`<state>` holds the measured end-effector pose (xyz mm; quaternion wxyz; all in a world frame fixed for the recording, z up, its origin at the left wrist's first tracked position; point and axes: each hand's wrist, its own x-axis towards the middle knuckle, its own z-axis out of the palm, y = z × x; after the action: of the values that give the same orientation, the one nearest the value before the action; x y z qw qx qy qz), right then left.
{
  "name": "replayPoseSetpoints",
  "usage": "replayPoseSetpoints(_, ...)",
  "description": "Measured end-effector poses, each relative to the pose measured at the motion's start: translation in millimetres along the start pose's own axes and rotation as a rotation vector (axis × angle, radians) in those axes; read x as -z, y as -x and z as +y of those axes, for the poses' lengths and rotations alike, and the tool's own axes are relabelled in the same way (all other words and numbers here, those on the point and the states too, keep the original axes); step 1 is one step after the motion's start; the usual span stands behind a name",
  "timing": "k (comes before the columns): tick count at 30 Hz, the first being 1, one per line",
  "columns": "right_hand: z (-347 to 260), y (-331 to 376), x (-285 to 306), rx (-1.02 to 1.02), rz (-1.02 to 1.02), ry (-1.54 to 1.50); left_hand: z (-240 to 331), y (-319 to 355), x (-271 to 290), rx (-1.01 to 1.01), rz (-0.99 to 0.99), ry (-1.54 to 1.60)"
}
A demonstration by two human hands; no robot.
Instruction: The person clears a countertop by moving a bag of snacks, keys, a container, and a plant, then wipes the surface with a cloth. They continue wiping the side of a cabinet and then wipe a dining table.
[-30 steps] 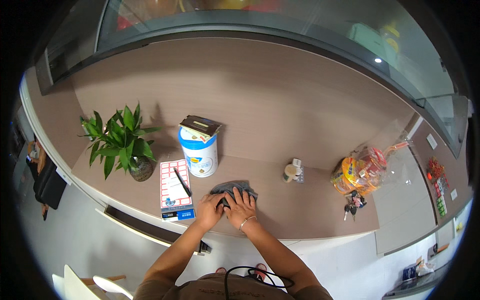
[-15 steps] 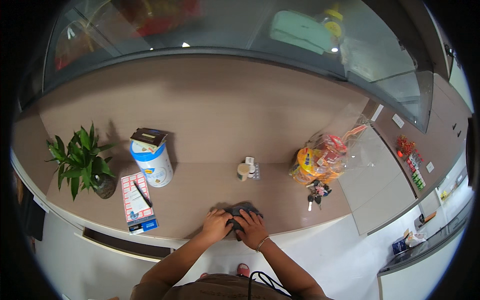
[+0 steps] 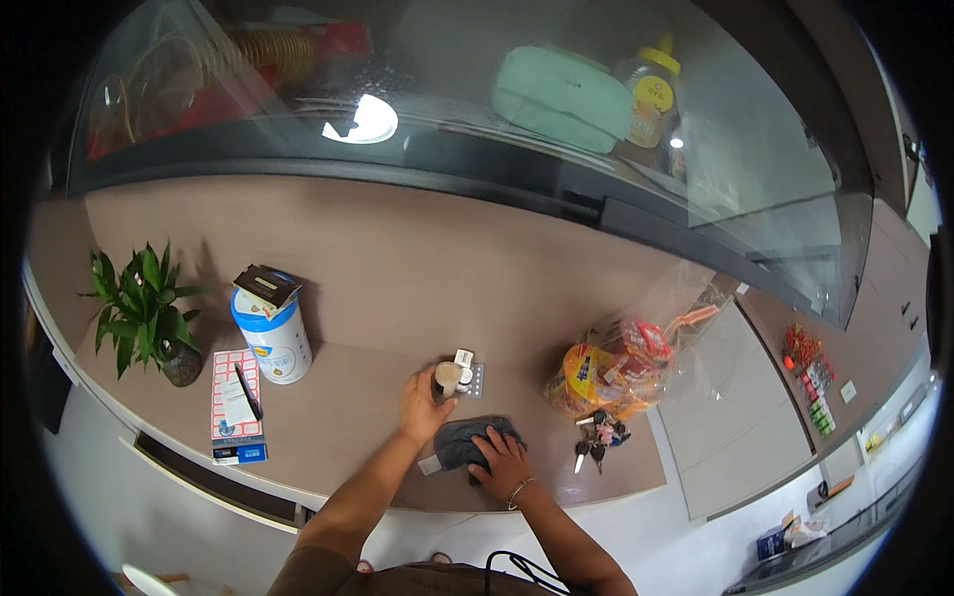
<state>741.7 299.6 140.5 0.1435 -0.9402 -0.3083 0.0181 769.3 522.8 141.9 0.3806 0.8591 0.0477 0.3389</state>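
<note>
Grey cloth (image 3: pixel 467 442) lies bunched on the brown counter (image 3: pixel 338 437) under our right hand (image 3: pixel 500 459), whose fingers are spread flat and pressing down on its near edge. Our left hand (image 3: pixel 422 405) reaches just beyond the cloth and curls around a small jar (image 3: pixel 447 378), thumb and fingers closed on its side. Touching that jar on its far right we see a strip of pills (image 3: pixel 475 379) and a little white box (image 3: pixel 463 358). Right of our right hand sit a bunch of keys (image 3: pixel 596 435) and a clear bag of snacks (image 3: pixel 611 377). Well off to the left of our left hand stand a blue-and-white tin (image 3: pixel 270 333), a notepad with a pen (image 3: pixel 236 402) and a potted plant (image 3: pixel 144 313).
</note>
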Motion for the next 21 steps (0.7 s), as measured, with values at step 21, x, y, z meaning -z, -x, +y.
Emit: replayPoseSetpoints(21,70.5,-185.1,-16.9,-0.619,0.022,-1.177,-38.1,-50.8,-25.7,0.24,-0.458,0.508)
